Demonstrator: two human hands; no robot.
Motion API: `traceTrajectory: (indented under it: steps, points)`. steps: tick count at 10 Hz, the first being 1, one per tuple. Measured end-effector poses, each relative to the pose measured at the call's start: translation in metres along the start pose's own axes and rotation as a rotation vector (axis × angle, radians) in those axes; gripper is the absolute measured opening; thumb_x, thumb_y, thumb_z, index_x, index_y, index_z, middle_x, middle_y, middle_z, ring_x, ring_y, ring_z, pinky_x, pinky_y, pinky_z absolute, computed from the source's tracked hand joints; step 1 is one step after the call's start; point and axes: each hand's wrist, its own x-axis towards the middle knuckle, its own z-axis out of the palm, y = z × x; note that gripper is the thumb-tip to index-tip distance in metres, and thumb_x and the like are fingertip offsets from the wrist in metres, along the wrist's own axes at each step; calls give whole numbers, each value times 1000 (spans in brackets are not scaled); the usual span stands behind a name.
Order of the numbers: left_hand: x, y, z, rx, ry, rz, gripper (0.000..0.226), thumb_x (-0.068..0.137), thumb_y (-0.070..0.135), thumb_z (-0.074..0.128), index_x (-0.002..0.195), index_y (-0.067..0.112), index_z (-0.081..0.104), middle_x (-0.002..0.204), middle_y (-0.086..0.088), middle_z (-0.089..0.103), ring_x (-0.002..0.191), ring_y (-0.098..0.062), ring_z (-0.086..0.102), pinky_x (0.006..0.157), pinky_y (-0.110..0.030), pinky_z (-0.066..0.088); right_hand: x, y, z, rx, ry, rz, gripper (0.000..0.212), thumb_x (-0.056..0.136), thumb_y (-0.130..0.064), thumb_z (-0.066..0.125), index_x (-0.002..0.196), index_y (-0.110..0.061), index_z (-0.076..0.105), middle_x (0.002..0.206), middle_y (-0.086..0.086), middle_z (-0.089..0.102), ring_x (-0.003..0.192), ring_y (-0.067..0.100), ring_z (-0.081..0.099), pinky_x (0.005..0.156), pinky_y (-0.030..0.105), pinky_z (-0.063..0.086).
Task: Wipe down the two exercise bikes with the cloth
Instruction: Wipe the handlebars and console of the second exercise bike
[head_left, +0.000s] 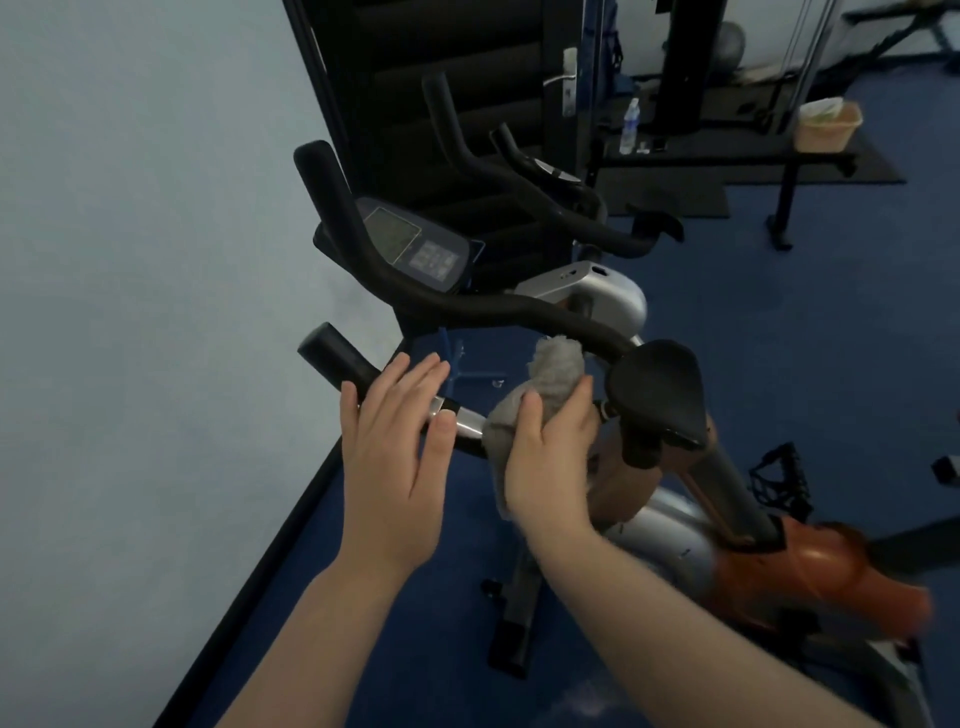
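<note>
**Cloth on the near bike's handlebar**

The right hand (545, 452) grips a grey cloth (550, 371), fingers and thumb curled round it, and holds it against the handlebar (519, 312) of the near exercise bike (670, 540); the cloth bunches above the fingers and a strip hangs below the hand, and what part of the bar lies under it is hidden by cloth and palm; the left hand (395, 457) lies flat, fingers straight and slightly spread, on the bar's near grip just beside the cloth, covering the join between black foam and a chrome sensor plate (467, 423); it has hold of nothing.

The bike's console (415, 244) faces up between the handlebar horns, its screen too dim to read; the black saddle (660, 395) sits just right of the cloth; the orange and silver body is blurred low at the right and cut off by the picture's edge; a pedal (776, 473) shows beyond the frame.

The second exercise bike (545, 192) stands behind, against a dark shutter (441, 104); only its black handlebars, a small display and a silver housing show; the rest is hidden by the near bike.

Far back, a water bottle (628, 127) and a lined bin (826, 124) stand on or by a low bench; which, I cannot tell.
</note>
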Motion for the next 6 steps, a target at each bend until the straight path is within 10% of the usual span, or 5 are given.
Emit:
traceTrajectory:
  steps: [2,4,6]
  points:
    - [0,-1,2,64,-4,21,47,99,36,25,136,21,51,141,14,46,141,-2,24,117,-26,-8,42,-1,-1,235,66,316,50,99,-42,39,141,-15,35,135,12,54,120,31,53,104,44,41]
    - [1,-4,5,98,-9,32,47,99,37,25,133,21,53,140,12,49,140,-4,26,117,-26,-9,30,-1,2,426,74,661,53,96,-56,32,97,-9,55,93,13,65,87,28,63,80,45,52]
    - [-2,-1,7,82,9,18,46,99,36,26,131,21,54,140,11,49,140,-2,23,117,-27,-8,39,-2,-9,766,-80,697,57,99,-54,27,119,-11,59,85,10,64,71,24,65,59,34,57]
